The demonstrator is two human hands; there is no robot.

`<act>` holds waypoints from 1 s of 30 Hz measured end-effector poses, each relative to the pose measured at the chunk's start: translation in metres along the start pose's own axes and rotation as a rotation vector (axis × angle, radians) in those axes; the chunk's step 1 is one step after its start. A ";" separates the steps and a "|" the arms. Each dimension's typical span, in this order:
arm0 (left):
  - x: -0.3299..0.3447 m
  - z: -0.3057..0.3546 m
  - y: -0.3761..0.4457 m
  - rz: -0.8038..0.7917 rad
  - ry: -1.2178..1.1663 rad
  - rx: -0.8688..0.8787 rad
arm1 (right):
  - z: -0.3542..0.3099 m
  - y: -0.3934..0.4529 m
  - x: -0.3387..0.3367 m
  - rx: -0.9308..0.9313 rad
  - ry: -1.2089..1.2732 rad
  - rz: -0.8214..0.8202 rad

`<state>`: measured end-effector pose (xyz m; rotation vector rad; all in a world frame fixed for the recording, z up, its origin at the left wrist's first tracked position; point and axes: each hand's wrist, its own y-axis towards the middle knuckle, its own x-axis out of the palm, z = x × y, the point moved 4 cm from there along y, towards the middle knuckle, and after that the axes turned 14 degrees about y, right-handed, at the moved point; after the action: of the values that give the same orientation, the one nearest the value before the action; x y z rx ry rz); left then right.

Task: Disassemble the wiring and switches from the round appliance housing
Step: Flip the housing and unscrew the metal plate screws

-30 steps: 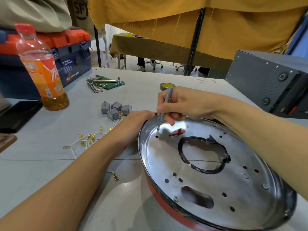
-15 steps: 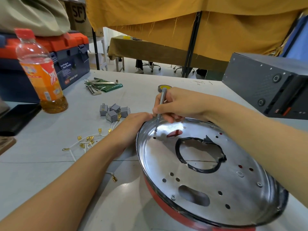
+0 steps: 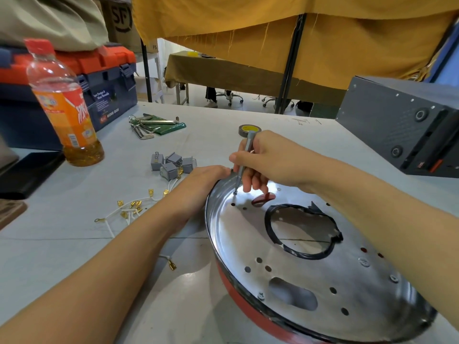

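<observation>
The round housing [image 3: 310, 264] lies on the bench [image 3: 74, 256], open side up, tilted. The right hand [image 3: 270, 160] pinches a screwdriver [image 3: 243, 162] in curled fingers, nearly upright, tip down at the housing's far-left part. The left hand [image 3: 198, 184] rests at the left rim; I cannot tell how its fingers lie. Switches [image 3: 172, 163] and wires [image 3: 134, 207] lie left.

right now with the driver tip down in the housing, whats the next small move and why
Probably turn the screwdriver to back out the screw: the right hand pinches it with its tip seated there, while the left hand rests at the housing rim.
</observation>
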<state>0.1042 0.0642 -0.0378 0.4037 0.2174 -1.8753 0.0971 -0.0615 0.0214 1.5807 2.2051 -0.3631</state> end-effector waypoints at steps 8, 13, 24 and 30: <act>-0.001 -0.001 0.000 0.007 0.030 -0.003 | 0.001 -0.002 -0.010 -0.019 -0.037 -0.139; 0.000 -0.001 0.001 0.010 0.031 0.001 | -0.001 -0.004 -0.012 -0.031 -0.069 -0.202; 0.000 0.000 -0.001 -0.006 0.047 -0.011 | 0.000 -0.001 -0.002 -0.081 -0.153 0.103; 0.000 -0.002 -0.001 -0.020 0.033 -0.035 | 0.004 -0.002 -0.001 -0.065 0.020 0.201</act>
<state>0.1033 0.0655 -0.0392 0.4099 0.2765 -1.8829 0.0962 -0.0649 0.0188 1.7574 2.0270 -0.2145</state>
